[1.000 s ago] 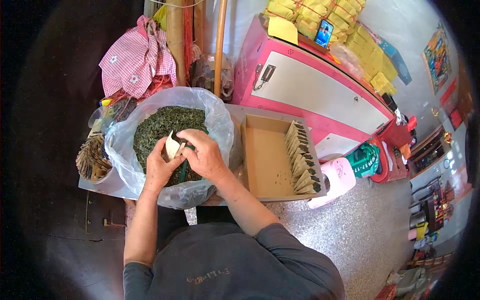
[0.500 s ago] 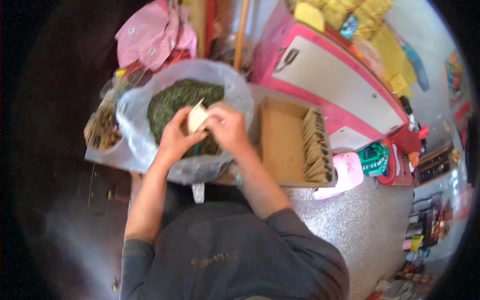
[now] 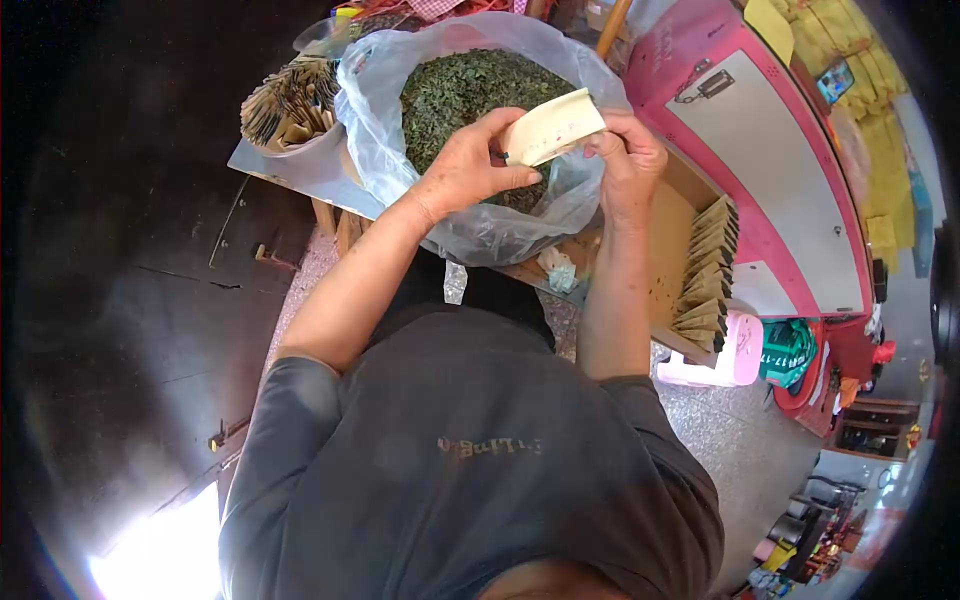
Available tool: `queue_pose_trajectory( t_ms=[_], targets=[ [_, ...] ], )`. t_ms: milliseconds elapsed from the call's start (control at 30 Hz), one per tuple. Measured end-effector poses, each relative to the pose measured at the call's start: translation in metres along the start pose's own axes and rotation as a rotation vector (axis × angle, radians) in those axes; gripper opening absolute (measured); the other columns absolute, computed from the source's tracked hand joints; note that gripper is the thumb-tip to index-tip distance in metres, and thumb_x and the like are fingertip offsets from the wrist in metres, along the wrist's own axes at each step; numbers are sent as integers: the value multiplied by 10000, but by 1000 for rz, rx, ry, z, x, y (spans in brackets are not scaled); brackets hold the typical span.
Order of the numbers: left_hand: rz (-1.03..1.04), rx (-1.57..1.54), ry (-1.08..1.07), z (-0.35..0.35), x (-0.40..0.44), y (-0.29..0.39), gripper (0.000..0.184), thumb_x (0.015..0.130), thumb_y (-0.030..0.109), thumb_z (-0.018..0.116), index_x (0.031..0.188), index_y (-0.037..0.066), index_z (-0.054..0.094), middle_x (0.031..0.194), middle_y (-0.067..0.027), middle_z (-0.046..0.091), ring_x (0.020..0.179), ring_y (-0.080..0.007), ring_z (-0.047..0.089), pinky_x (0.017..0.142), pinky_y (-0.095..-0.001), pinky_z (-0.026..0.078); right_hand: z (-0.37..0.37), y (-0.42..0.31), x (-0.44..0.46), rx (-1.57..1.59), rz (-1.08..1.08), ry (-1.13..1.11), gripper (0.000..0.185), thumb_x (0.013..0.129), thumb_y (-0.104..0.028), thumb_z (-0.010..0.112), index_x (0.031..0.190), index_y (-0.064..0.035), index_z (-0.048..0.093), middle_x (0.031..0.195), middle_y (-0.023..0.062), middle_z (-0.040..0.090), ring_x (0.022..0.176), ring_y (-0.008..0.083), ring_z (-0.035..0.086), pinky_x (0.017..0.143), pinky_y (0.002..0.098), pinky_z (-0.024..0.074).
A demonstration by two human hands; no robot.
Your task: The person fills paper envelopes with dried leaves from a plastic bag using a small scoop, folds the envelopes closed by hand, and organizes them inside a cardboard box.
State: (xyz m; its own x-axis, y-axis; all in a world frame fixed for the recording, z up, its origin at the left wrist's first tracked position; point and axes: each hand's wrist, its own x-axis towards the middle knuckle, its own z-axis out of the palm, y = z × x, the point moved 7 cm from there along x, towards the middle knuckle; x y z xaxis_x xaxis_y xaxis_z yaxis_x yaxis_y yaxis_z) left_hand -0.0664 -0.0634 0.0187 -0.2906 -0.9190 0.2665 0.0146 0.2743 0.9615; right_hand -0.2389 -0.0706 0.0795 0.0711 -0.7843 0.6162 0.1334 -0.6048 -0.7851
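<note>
A cream paper packet is stretched between my two hands, above a clear plastic bag of dark green dried leaves. My left hand grips the packet's left end, thumb below and fingers above. At its right end, the fingers of my right hand are pinched on the paper. Something dark shows at the packet's left end. Right of the bag, behind my right forearm, a cardboard box holds a row of filled paper packets.
On the left, a white tub holds many folded papers. A pink and white cabinet stands behind the box. Below the box is a pink plastic stool. Crumpled plastic lies at the table's front edge.
The view has shifted, so the table sits higher in the picture. The packet, earlier upright and curled between my fingers, is now held lengthwise and flatter. My right hand has moved to its right end.
</note>
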Motion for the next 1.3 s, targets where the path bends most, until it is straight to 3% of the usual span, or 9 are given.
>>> queue_pose_trajectory(
  t_ms=[100,200,433,633,733,967,1067,1167,1300],
  targets=[
    [38,199,59,4,-1,5,628,715,133,801,1258,25,504,1074,-101,630,937,-176,610,823,-295,506,5,3,-2,-206,36,20,97,808,9,619,887,36,667,859,63,658,718,105,584,642,236,475],
    [-22,32,-50,16,2,-1,611,768,80,757,1296,9,458,1139,-76,601,1003,-139,585,845,-282,490,12,-27,-2,-478,-26,-13,131,798,-41,651,912,19,674,843,31,672,772,90,614,700,229,494],
    [-143,-242,-347,40,-5,-2,656,758,-13,708,1350,24,428,1209,-34,564,1121,-135,526,967,-292,406,-7,-65,-31,-503,-162,-78,144,745,-11,670,889,3,668,842,45,654,762,120,609,698,254,483],
    [-115,-264,-592,112,3,17,633,753,12,711,1332,29,455,1219,-36,553,1087,-145,528,933,-281,426,-59,-103,-84,-702,-206,28,81,718,17,627,796,-2,613,768,76,605,735,157,596,668,279,471],
    [-36,-63,-729,160,10,18,527,808,117,688,1289,30,492,1179,-49,577,1023,-142,560,845,-293,481,-100,-135,-123,-868,-55,255,68,719,6,627,784,3,610,746,62,586,703,143,568,658,263,457],
    [77,263,-946,283,34,-25,358,914,133,588,1244,5,542,1137,-83,623,961,-147,594,862,-288,479,-203,-201,-231,-1235,335,802,45,763,24,656,802,22,636,747,0,577,703,65,510,661,210,428],
    [31,264,-1019,335,39,-52,392,902,142,590,1264,7,521,1162,-114,620,957,-193,619,853,-324,499,-226,-206,-255,-1318,275,868,49,768,47,661,801,23,635,740,-6,571,694,63,497,649,202,413],
    [218,417,-759,360,49,-70,471,883,165,602,1307,12,465,1206,-154,595,998,-257,620,869,-361,501,-233,-205,-257,-1337,258,890,55,771,61,662,803,26,634,733,-7,567,686,64,492,632,204,408],
    [136,463,-658,388,54,-103,562,867,172,604,1361,22,381,1236,-197,566,1055,-306,597,883,-380,499,-240,-195,-254,-1342,272,846,48,768,54,662,798,34,630,724,5,563,673,69,493,611,211,408]
  ],
)
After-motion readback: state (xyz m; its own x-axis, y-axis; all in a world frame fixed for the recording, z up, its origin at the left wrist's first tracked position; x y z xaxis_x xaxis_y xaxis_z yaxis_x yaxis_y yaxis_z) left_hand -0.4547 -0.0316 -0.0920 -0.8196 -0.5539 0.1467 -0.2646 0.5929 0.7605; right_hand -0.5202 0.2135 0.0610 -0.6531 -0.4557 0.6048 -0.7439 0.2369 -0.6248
